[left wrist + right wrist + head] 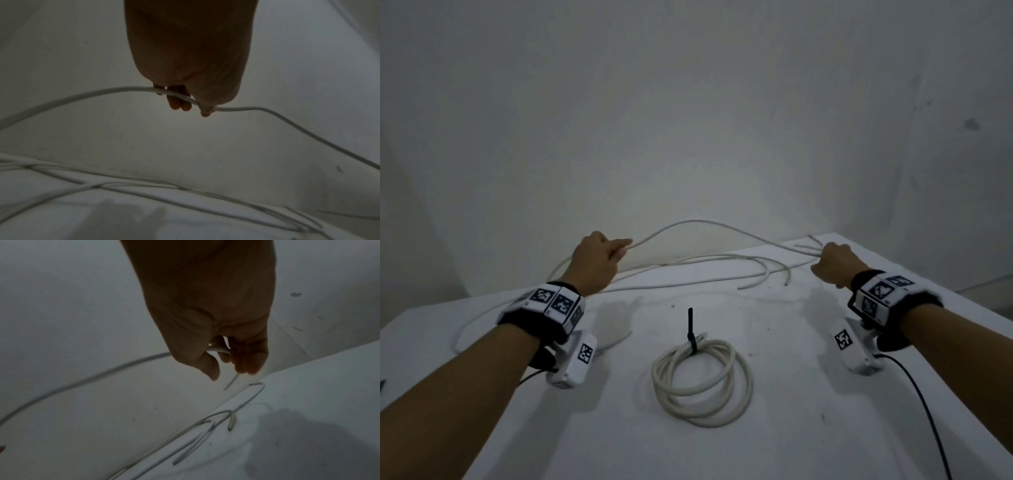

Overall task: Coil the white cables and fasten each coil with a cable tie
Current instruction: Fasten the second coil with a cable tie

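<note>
Head view dim, grey-toned, soft; brightest patch on the wall point(705, 164) low centre, falling off toward the corners. Wide-angle bending at the edges. Soft shadows on the bench point(791, 428) beneath both wrists and beside the coiled cable point(702, 380). Both wrist views darker, grainy; hands near-silhouettes against pale wall. Loose cables point(144, 193) smeared, out of focus.

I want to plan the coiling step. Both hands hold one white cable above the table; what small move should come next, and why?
Probably bring the left hand toward the right hand to form a first loop: the held cable arcs uncoiled between them, while one tied coil already lies done.
</note>
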{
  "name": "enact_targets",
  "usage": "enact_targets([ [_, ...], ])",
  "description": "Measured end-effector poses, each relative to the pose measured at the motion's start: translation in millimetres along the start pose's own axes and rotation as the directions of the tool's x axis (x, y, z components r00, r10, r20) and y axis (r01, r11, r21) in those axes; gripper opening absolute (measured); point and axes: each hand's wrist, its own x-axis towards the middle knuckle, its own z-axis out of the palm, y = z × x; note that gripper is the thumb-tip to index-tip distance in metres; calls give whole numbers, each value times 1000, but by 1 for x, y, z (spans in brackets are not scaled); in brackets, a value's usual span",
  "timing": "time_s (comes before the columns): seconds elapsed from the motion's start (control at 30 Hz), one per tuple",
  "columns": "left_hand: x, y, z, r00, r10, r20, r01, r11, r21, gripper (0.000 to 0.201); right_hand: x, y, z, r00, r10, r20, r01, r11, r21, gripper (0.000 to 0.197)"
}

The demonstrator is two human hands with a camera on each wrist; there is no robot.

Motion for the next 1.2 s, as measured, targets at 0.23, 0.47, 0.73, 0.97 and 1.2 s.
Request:
enact_targets([
  [0.23,-1,-27,51,984,-38,176,19,994,109,48,22,-19,46,970,12,242,27,987,-157,26],
  [0.47,-47,43,44,921,59,385,-49,998,-38,31,-39,-58,54,914,-332,232,332,942,43,26],
  [0.73,-92,88,63,754,-41,656,43,999,13,28,-97,-87,90,823,-295,485,342,940,-8,19],
  [0.97,-103,92,23,873,-21,487,397,612,-685,20,-102,-67,45,784,-459,416,298,868,397,47],
  [1.2,-114,113,15,977,95,193,53,763,-645,19,-112,-70,26,734,-607,304,357,726,588,52],
])
